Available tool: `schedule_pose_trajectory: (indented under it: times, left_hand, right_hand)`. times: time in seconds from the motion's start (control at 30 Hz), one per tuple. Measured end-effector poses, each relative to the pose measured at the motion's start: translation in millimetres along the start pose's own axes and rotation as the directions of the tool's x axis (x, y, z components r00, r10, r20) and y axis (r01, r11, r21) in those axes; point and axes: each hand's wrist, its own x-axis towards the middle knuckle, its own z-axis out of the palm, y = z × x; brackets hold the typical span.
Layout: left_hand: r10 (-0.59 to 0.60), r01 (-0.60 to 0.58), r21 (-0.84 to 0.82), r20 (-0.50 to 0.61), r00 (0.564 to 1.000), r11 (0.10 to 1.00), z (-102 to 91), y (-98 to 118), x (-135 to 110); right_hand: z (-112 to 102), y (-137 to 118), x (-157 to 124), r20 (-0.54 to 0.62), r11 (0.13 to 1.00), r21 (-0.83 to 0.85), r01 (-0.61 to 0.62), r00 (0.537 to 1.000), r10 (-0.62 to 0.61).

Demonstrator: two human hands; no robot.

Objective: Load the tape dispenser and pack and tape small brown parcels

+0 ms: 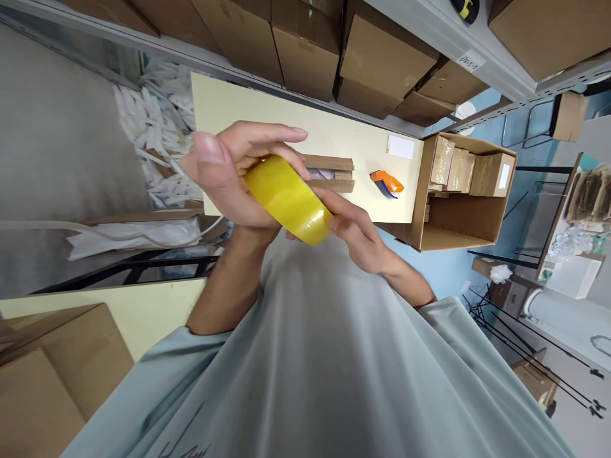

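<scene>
A wide roll of yellow packing tape (289, 200) is held up in front of my chest, tilted down to the right. My left hand (238, 172) grips its upper left end, with the thumb apart and the fingers curled over the far side. At the lower right end, my right hand (358, 229) pinches the roll between thumb and fingers. Behind the tape, an open narrow cardboard box (344, 163) lies on the cream table (229, 108), partly hidden by my hands. To its right rests an orange and blue tape dispenser (387, 182).
A white card (400, 147) lies near the table's right end. Beyond that end stands an open carton (470, 235) holding several smaller boxes. Shelving (410, 25) with cartons runs along the far side. White scrap (153, 127) is heaped at left; a large box (62, 362) stands lower left.
</scene>
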Motion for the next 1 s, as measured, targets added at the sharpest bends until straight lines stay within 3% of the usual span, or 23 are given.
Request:
schedule_pose_trajectory:
  times: [0.13,0.27,0.37,0.43,0.5,0.53,0.6,0.67,0.73,0.8,0.87,1.0]
  left_hand:
    - [-0.008,0.008,-0.028,0.012,1.000,1.000,-1.2,4,-1]
    - [-0.079,0.102,-0.112,0.190,0.979,0.989,-8.6,8,2]
    - [-0.092,0.128,-0.109,0.293,0.952,0.986,-12.5,3,7]
    - [-0.052,0.071,-0.061,0.274,0.960,0.996,-15.4,-2,11]
    - [0.141,-0.158,0.038,0.281,0.949,0.987,-22.3,-3,19]
    - [0.282,-0.326,0.095,0.313,0.907,0.941,-27.7,-1,24]
    - [0.532,-0.640,0.156,0.430,0.730,0.753,-40.2,9,32]
    - [0.520,-0.704,0.141,0.578,0.629,0.696,-50.5,28,34]
    - [0.441,-0.695,0.134,0.685,0.581,0.707,-54.2,48,30]
    - [0.359,-0.670,0.189,0.723,0.589,0.718,-51.4,65,22]
    - [0.289,-0.641,0.270,0.723,0.628,0.719,-45.8,74,15]
    - [0.176,-0.609,0.388,0.727,0.664,0.692,-39.1,77,13]
  right_hand:
    - [-10,0,0,0.118,0.997,0.006,0.072,0.990,-0.072]
    - [-27,-8,-3,0.282,0.976,-0.109,0.188,0.948,-0.151]
    - [-35,-13,-7,0.261,0.934,-0.293,0.204,0.957,-0.127]
    - [-36,-14,-10,0.204,0.901,-0.375,0.217,0.968,-0.149]
    - [-36,-16,-11,0.150,0.868,-0.439,0.234,0.971,-0.186]
    - [-36,-17,-12,0.127,0.849,-0.472,0.237,0.971,-0.201]
    - [-37,-21,-13,0.090,0.808,-0.542,0.229,0.972,-0.216]
    - [-41,-28,-13,0.062,0.778,-0.592,0.212,0.974,-0.218]
    - [-47,-36,-13,0.053,0.763,-0.616,0.196,0.977,-0.209]
    - [-52,-43,-12,0.051,0.746,-0.635,0.198,0.975,-0.215]
    - [-57,-48,-11,0.056,0.723,-0.658,0.212,0.971,-0.234]
    - [-62,-52,-11,0.064,0.683,-0.705,0.193,0.976,-0.210]
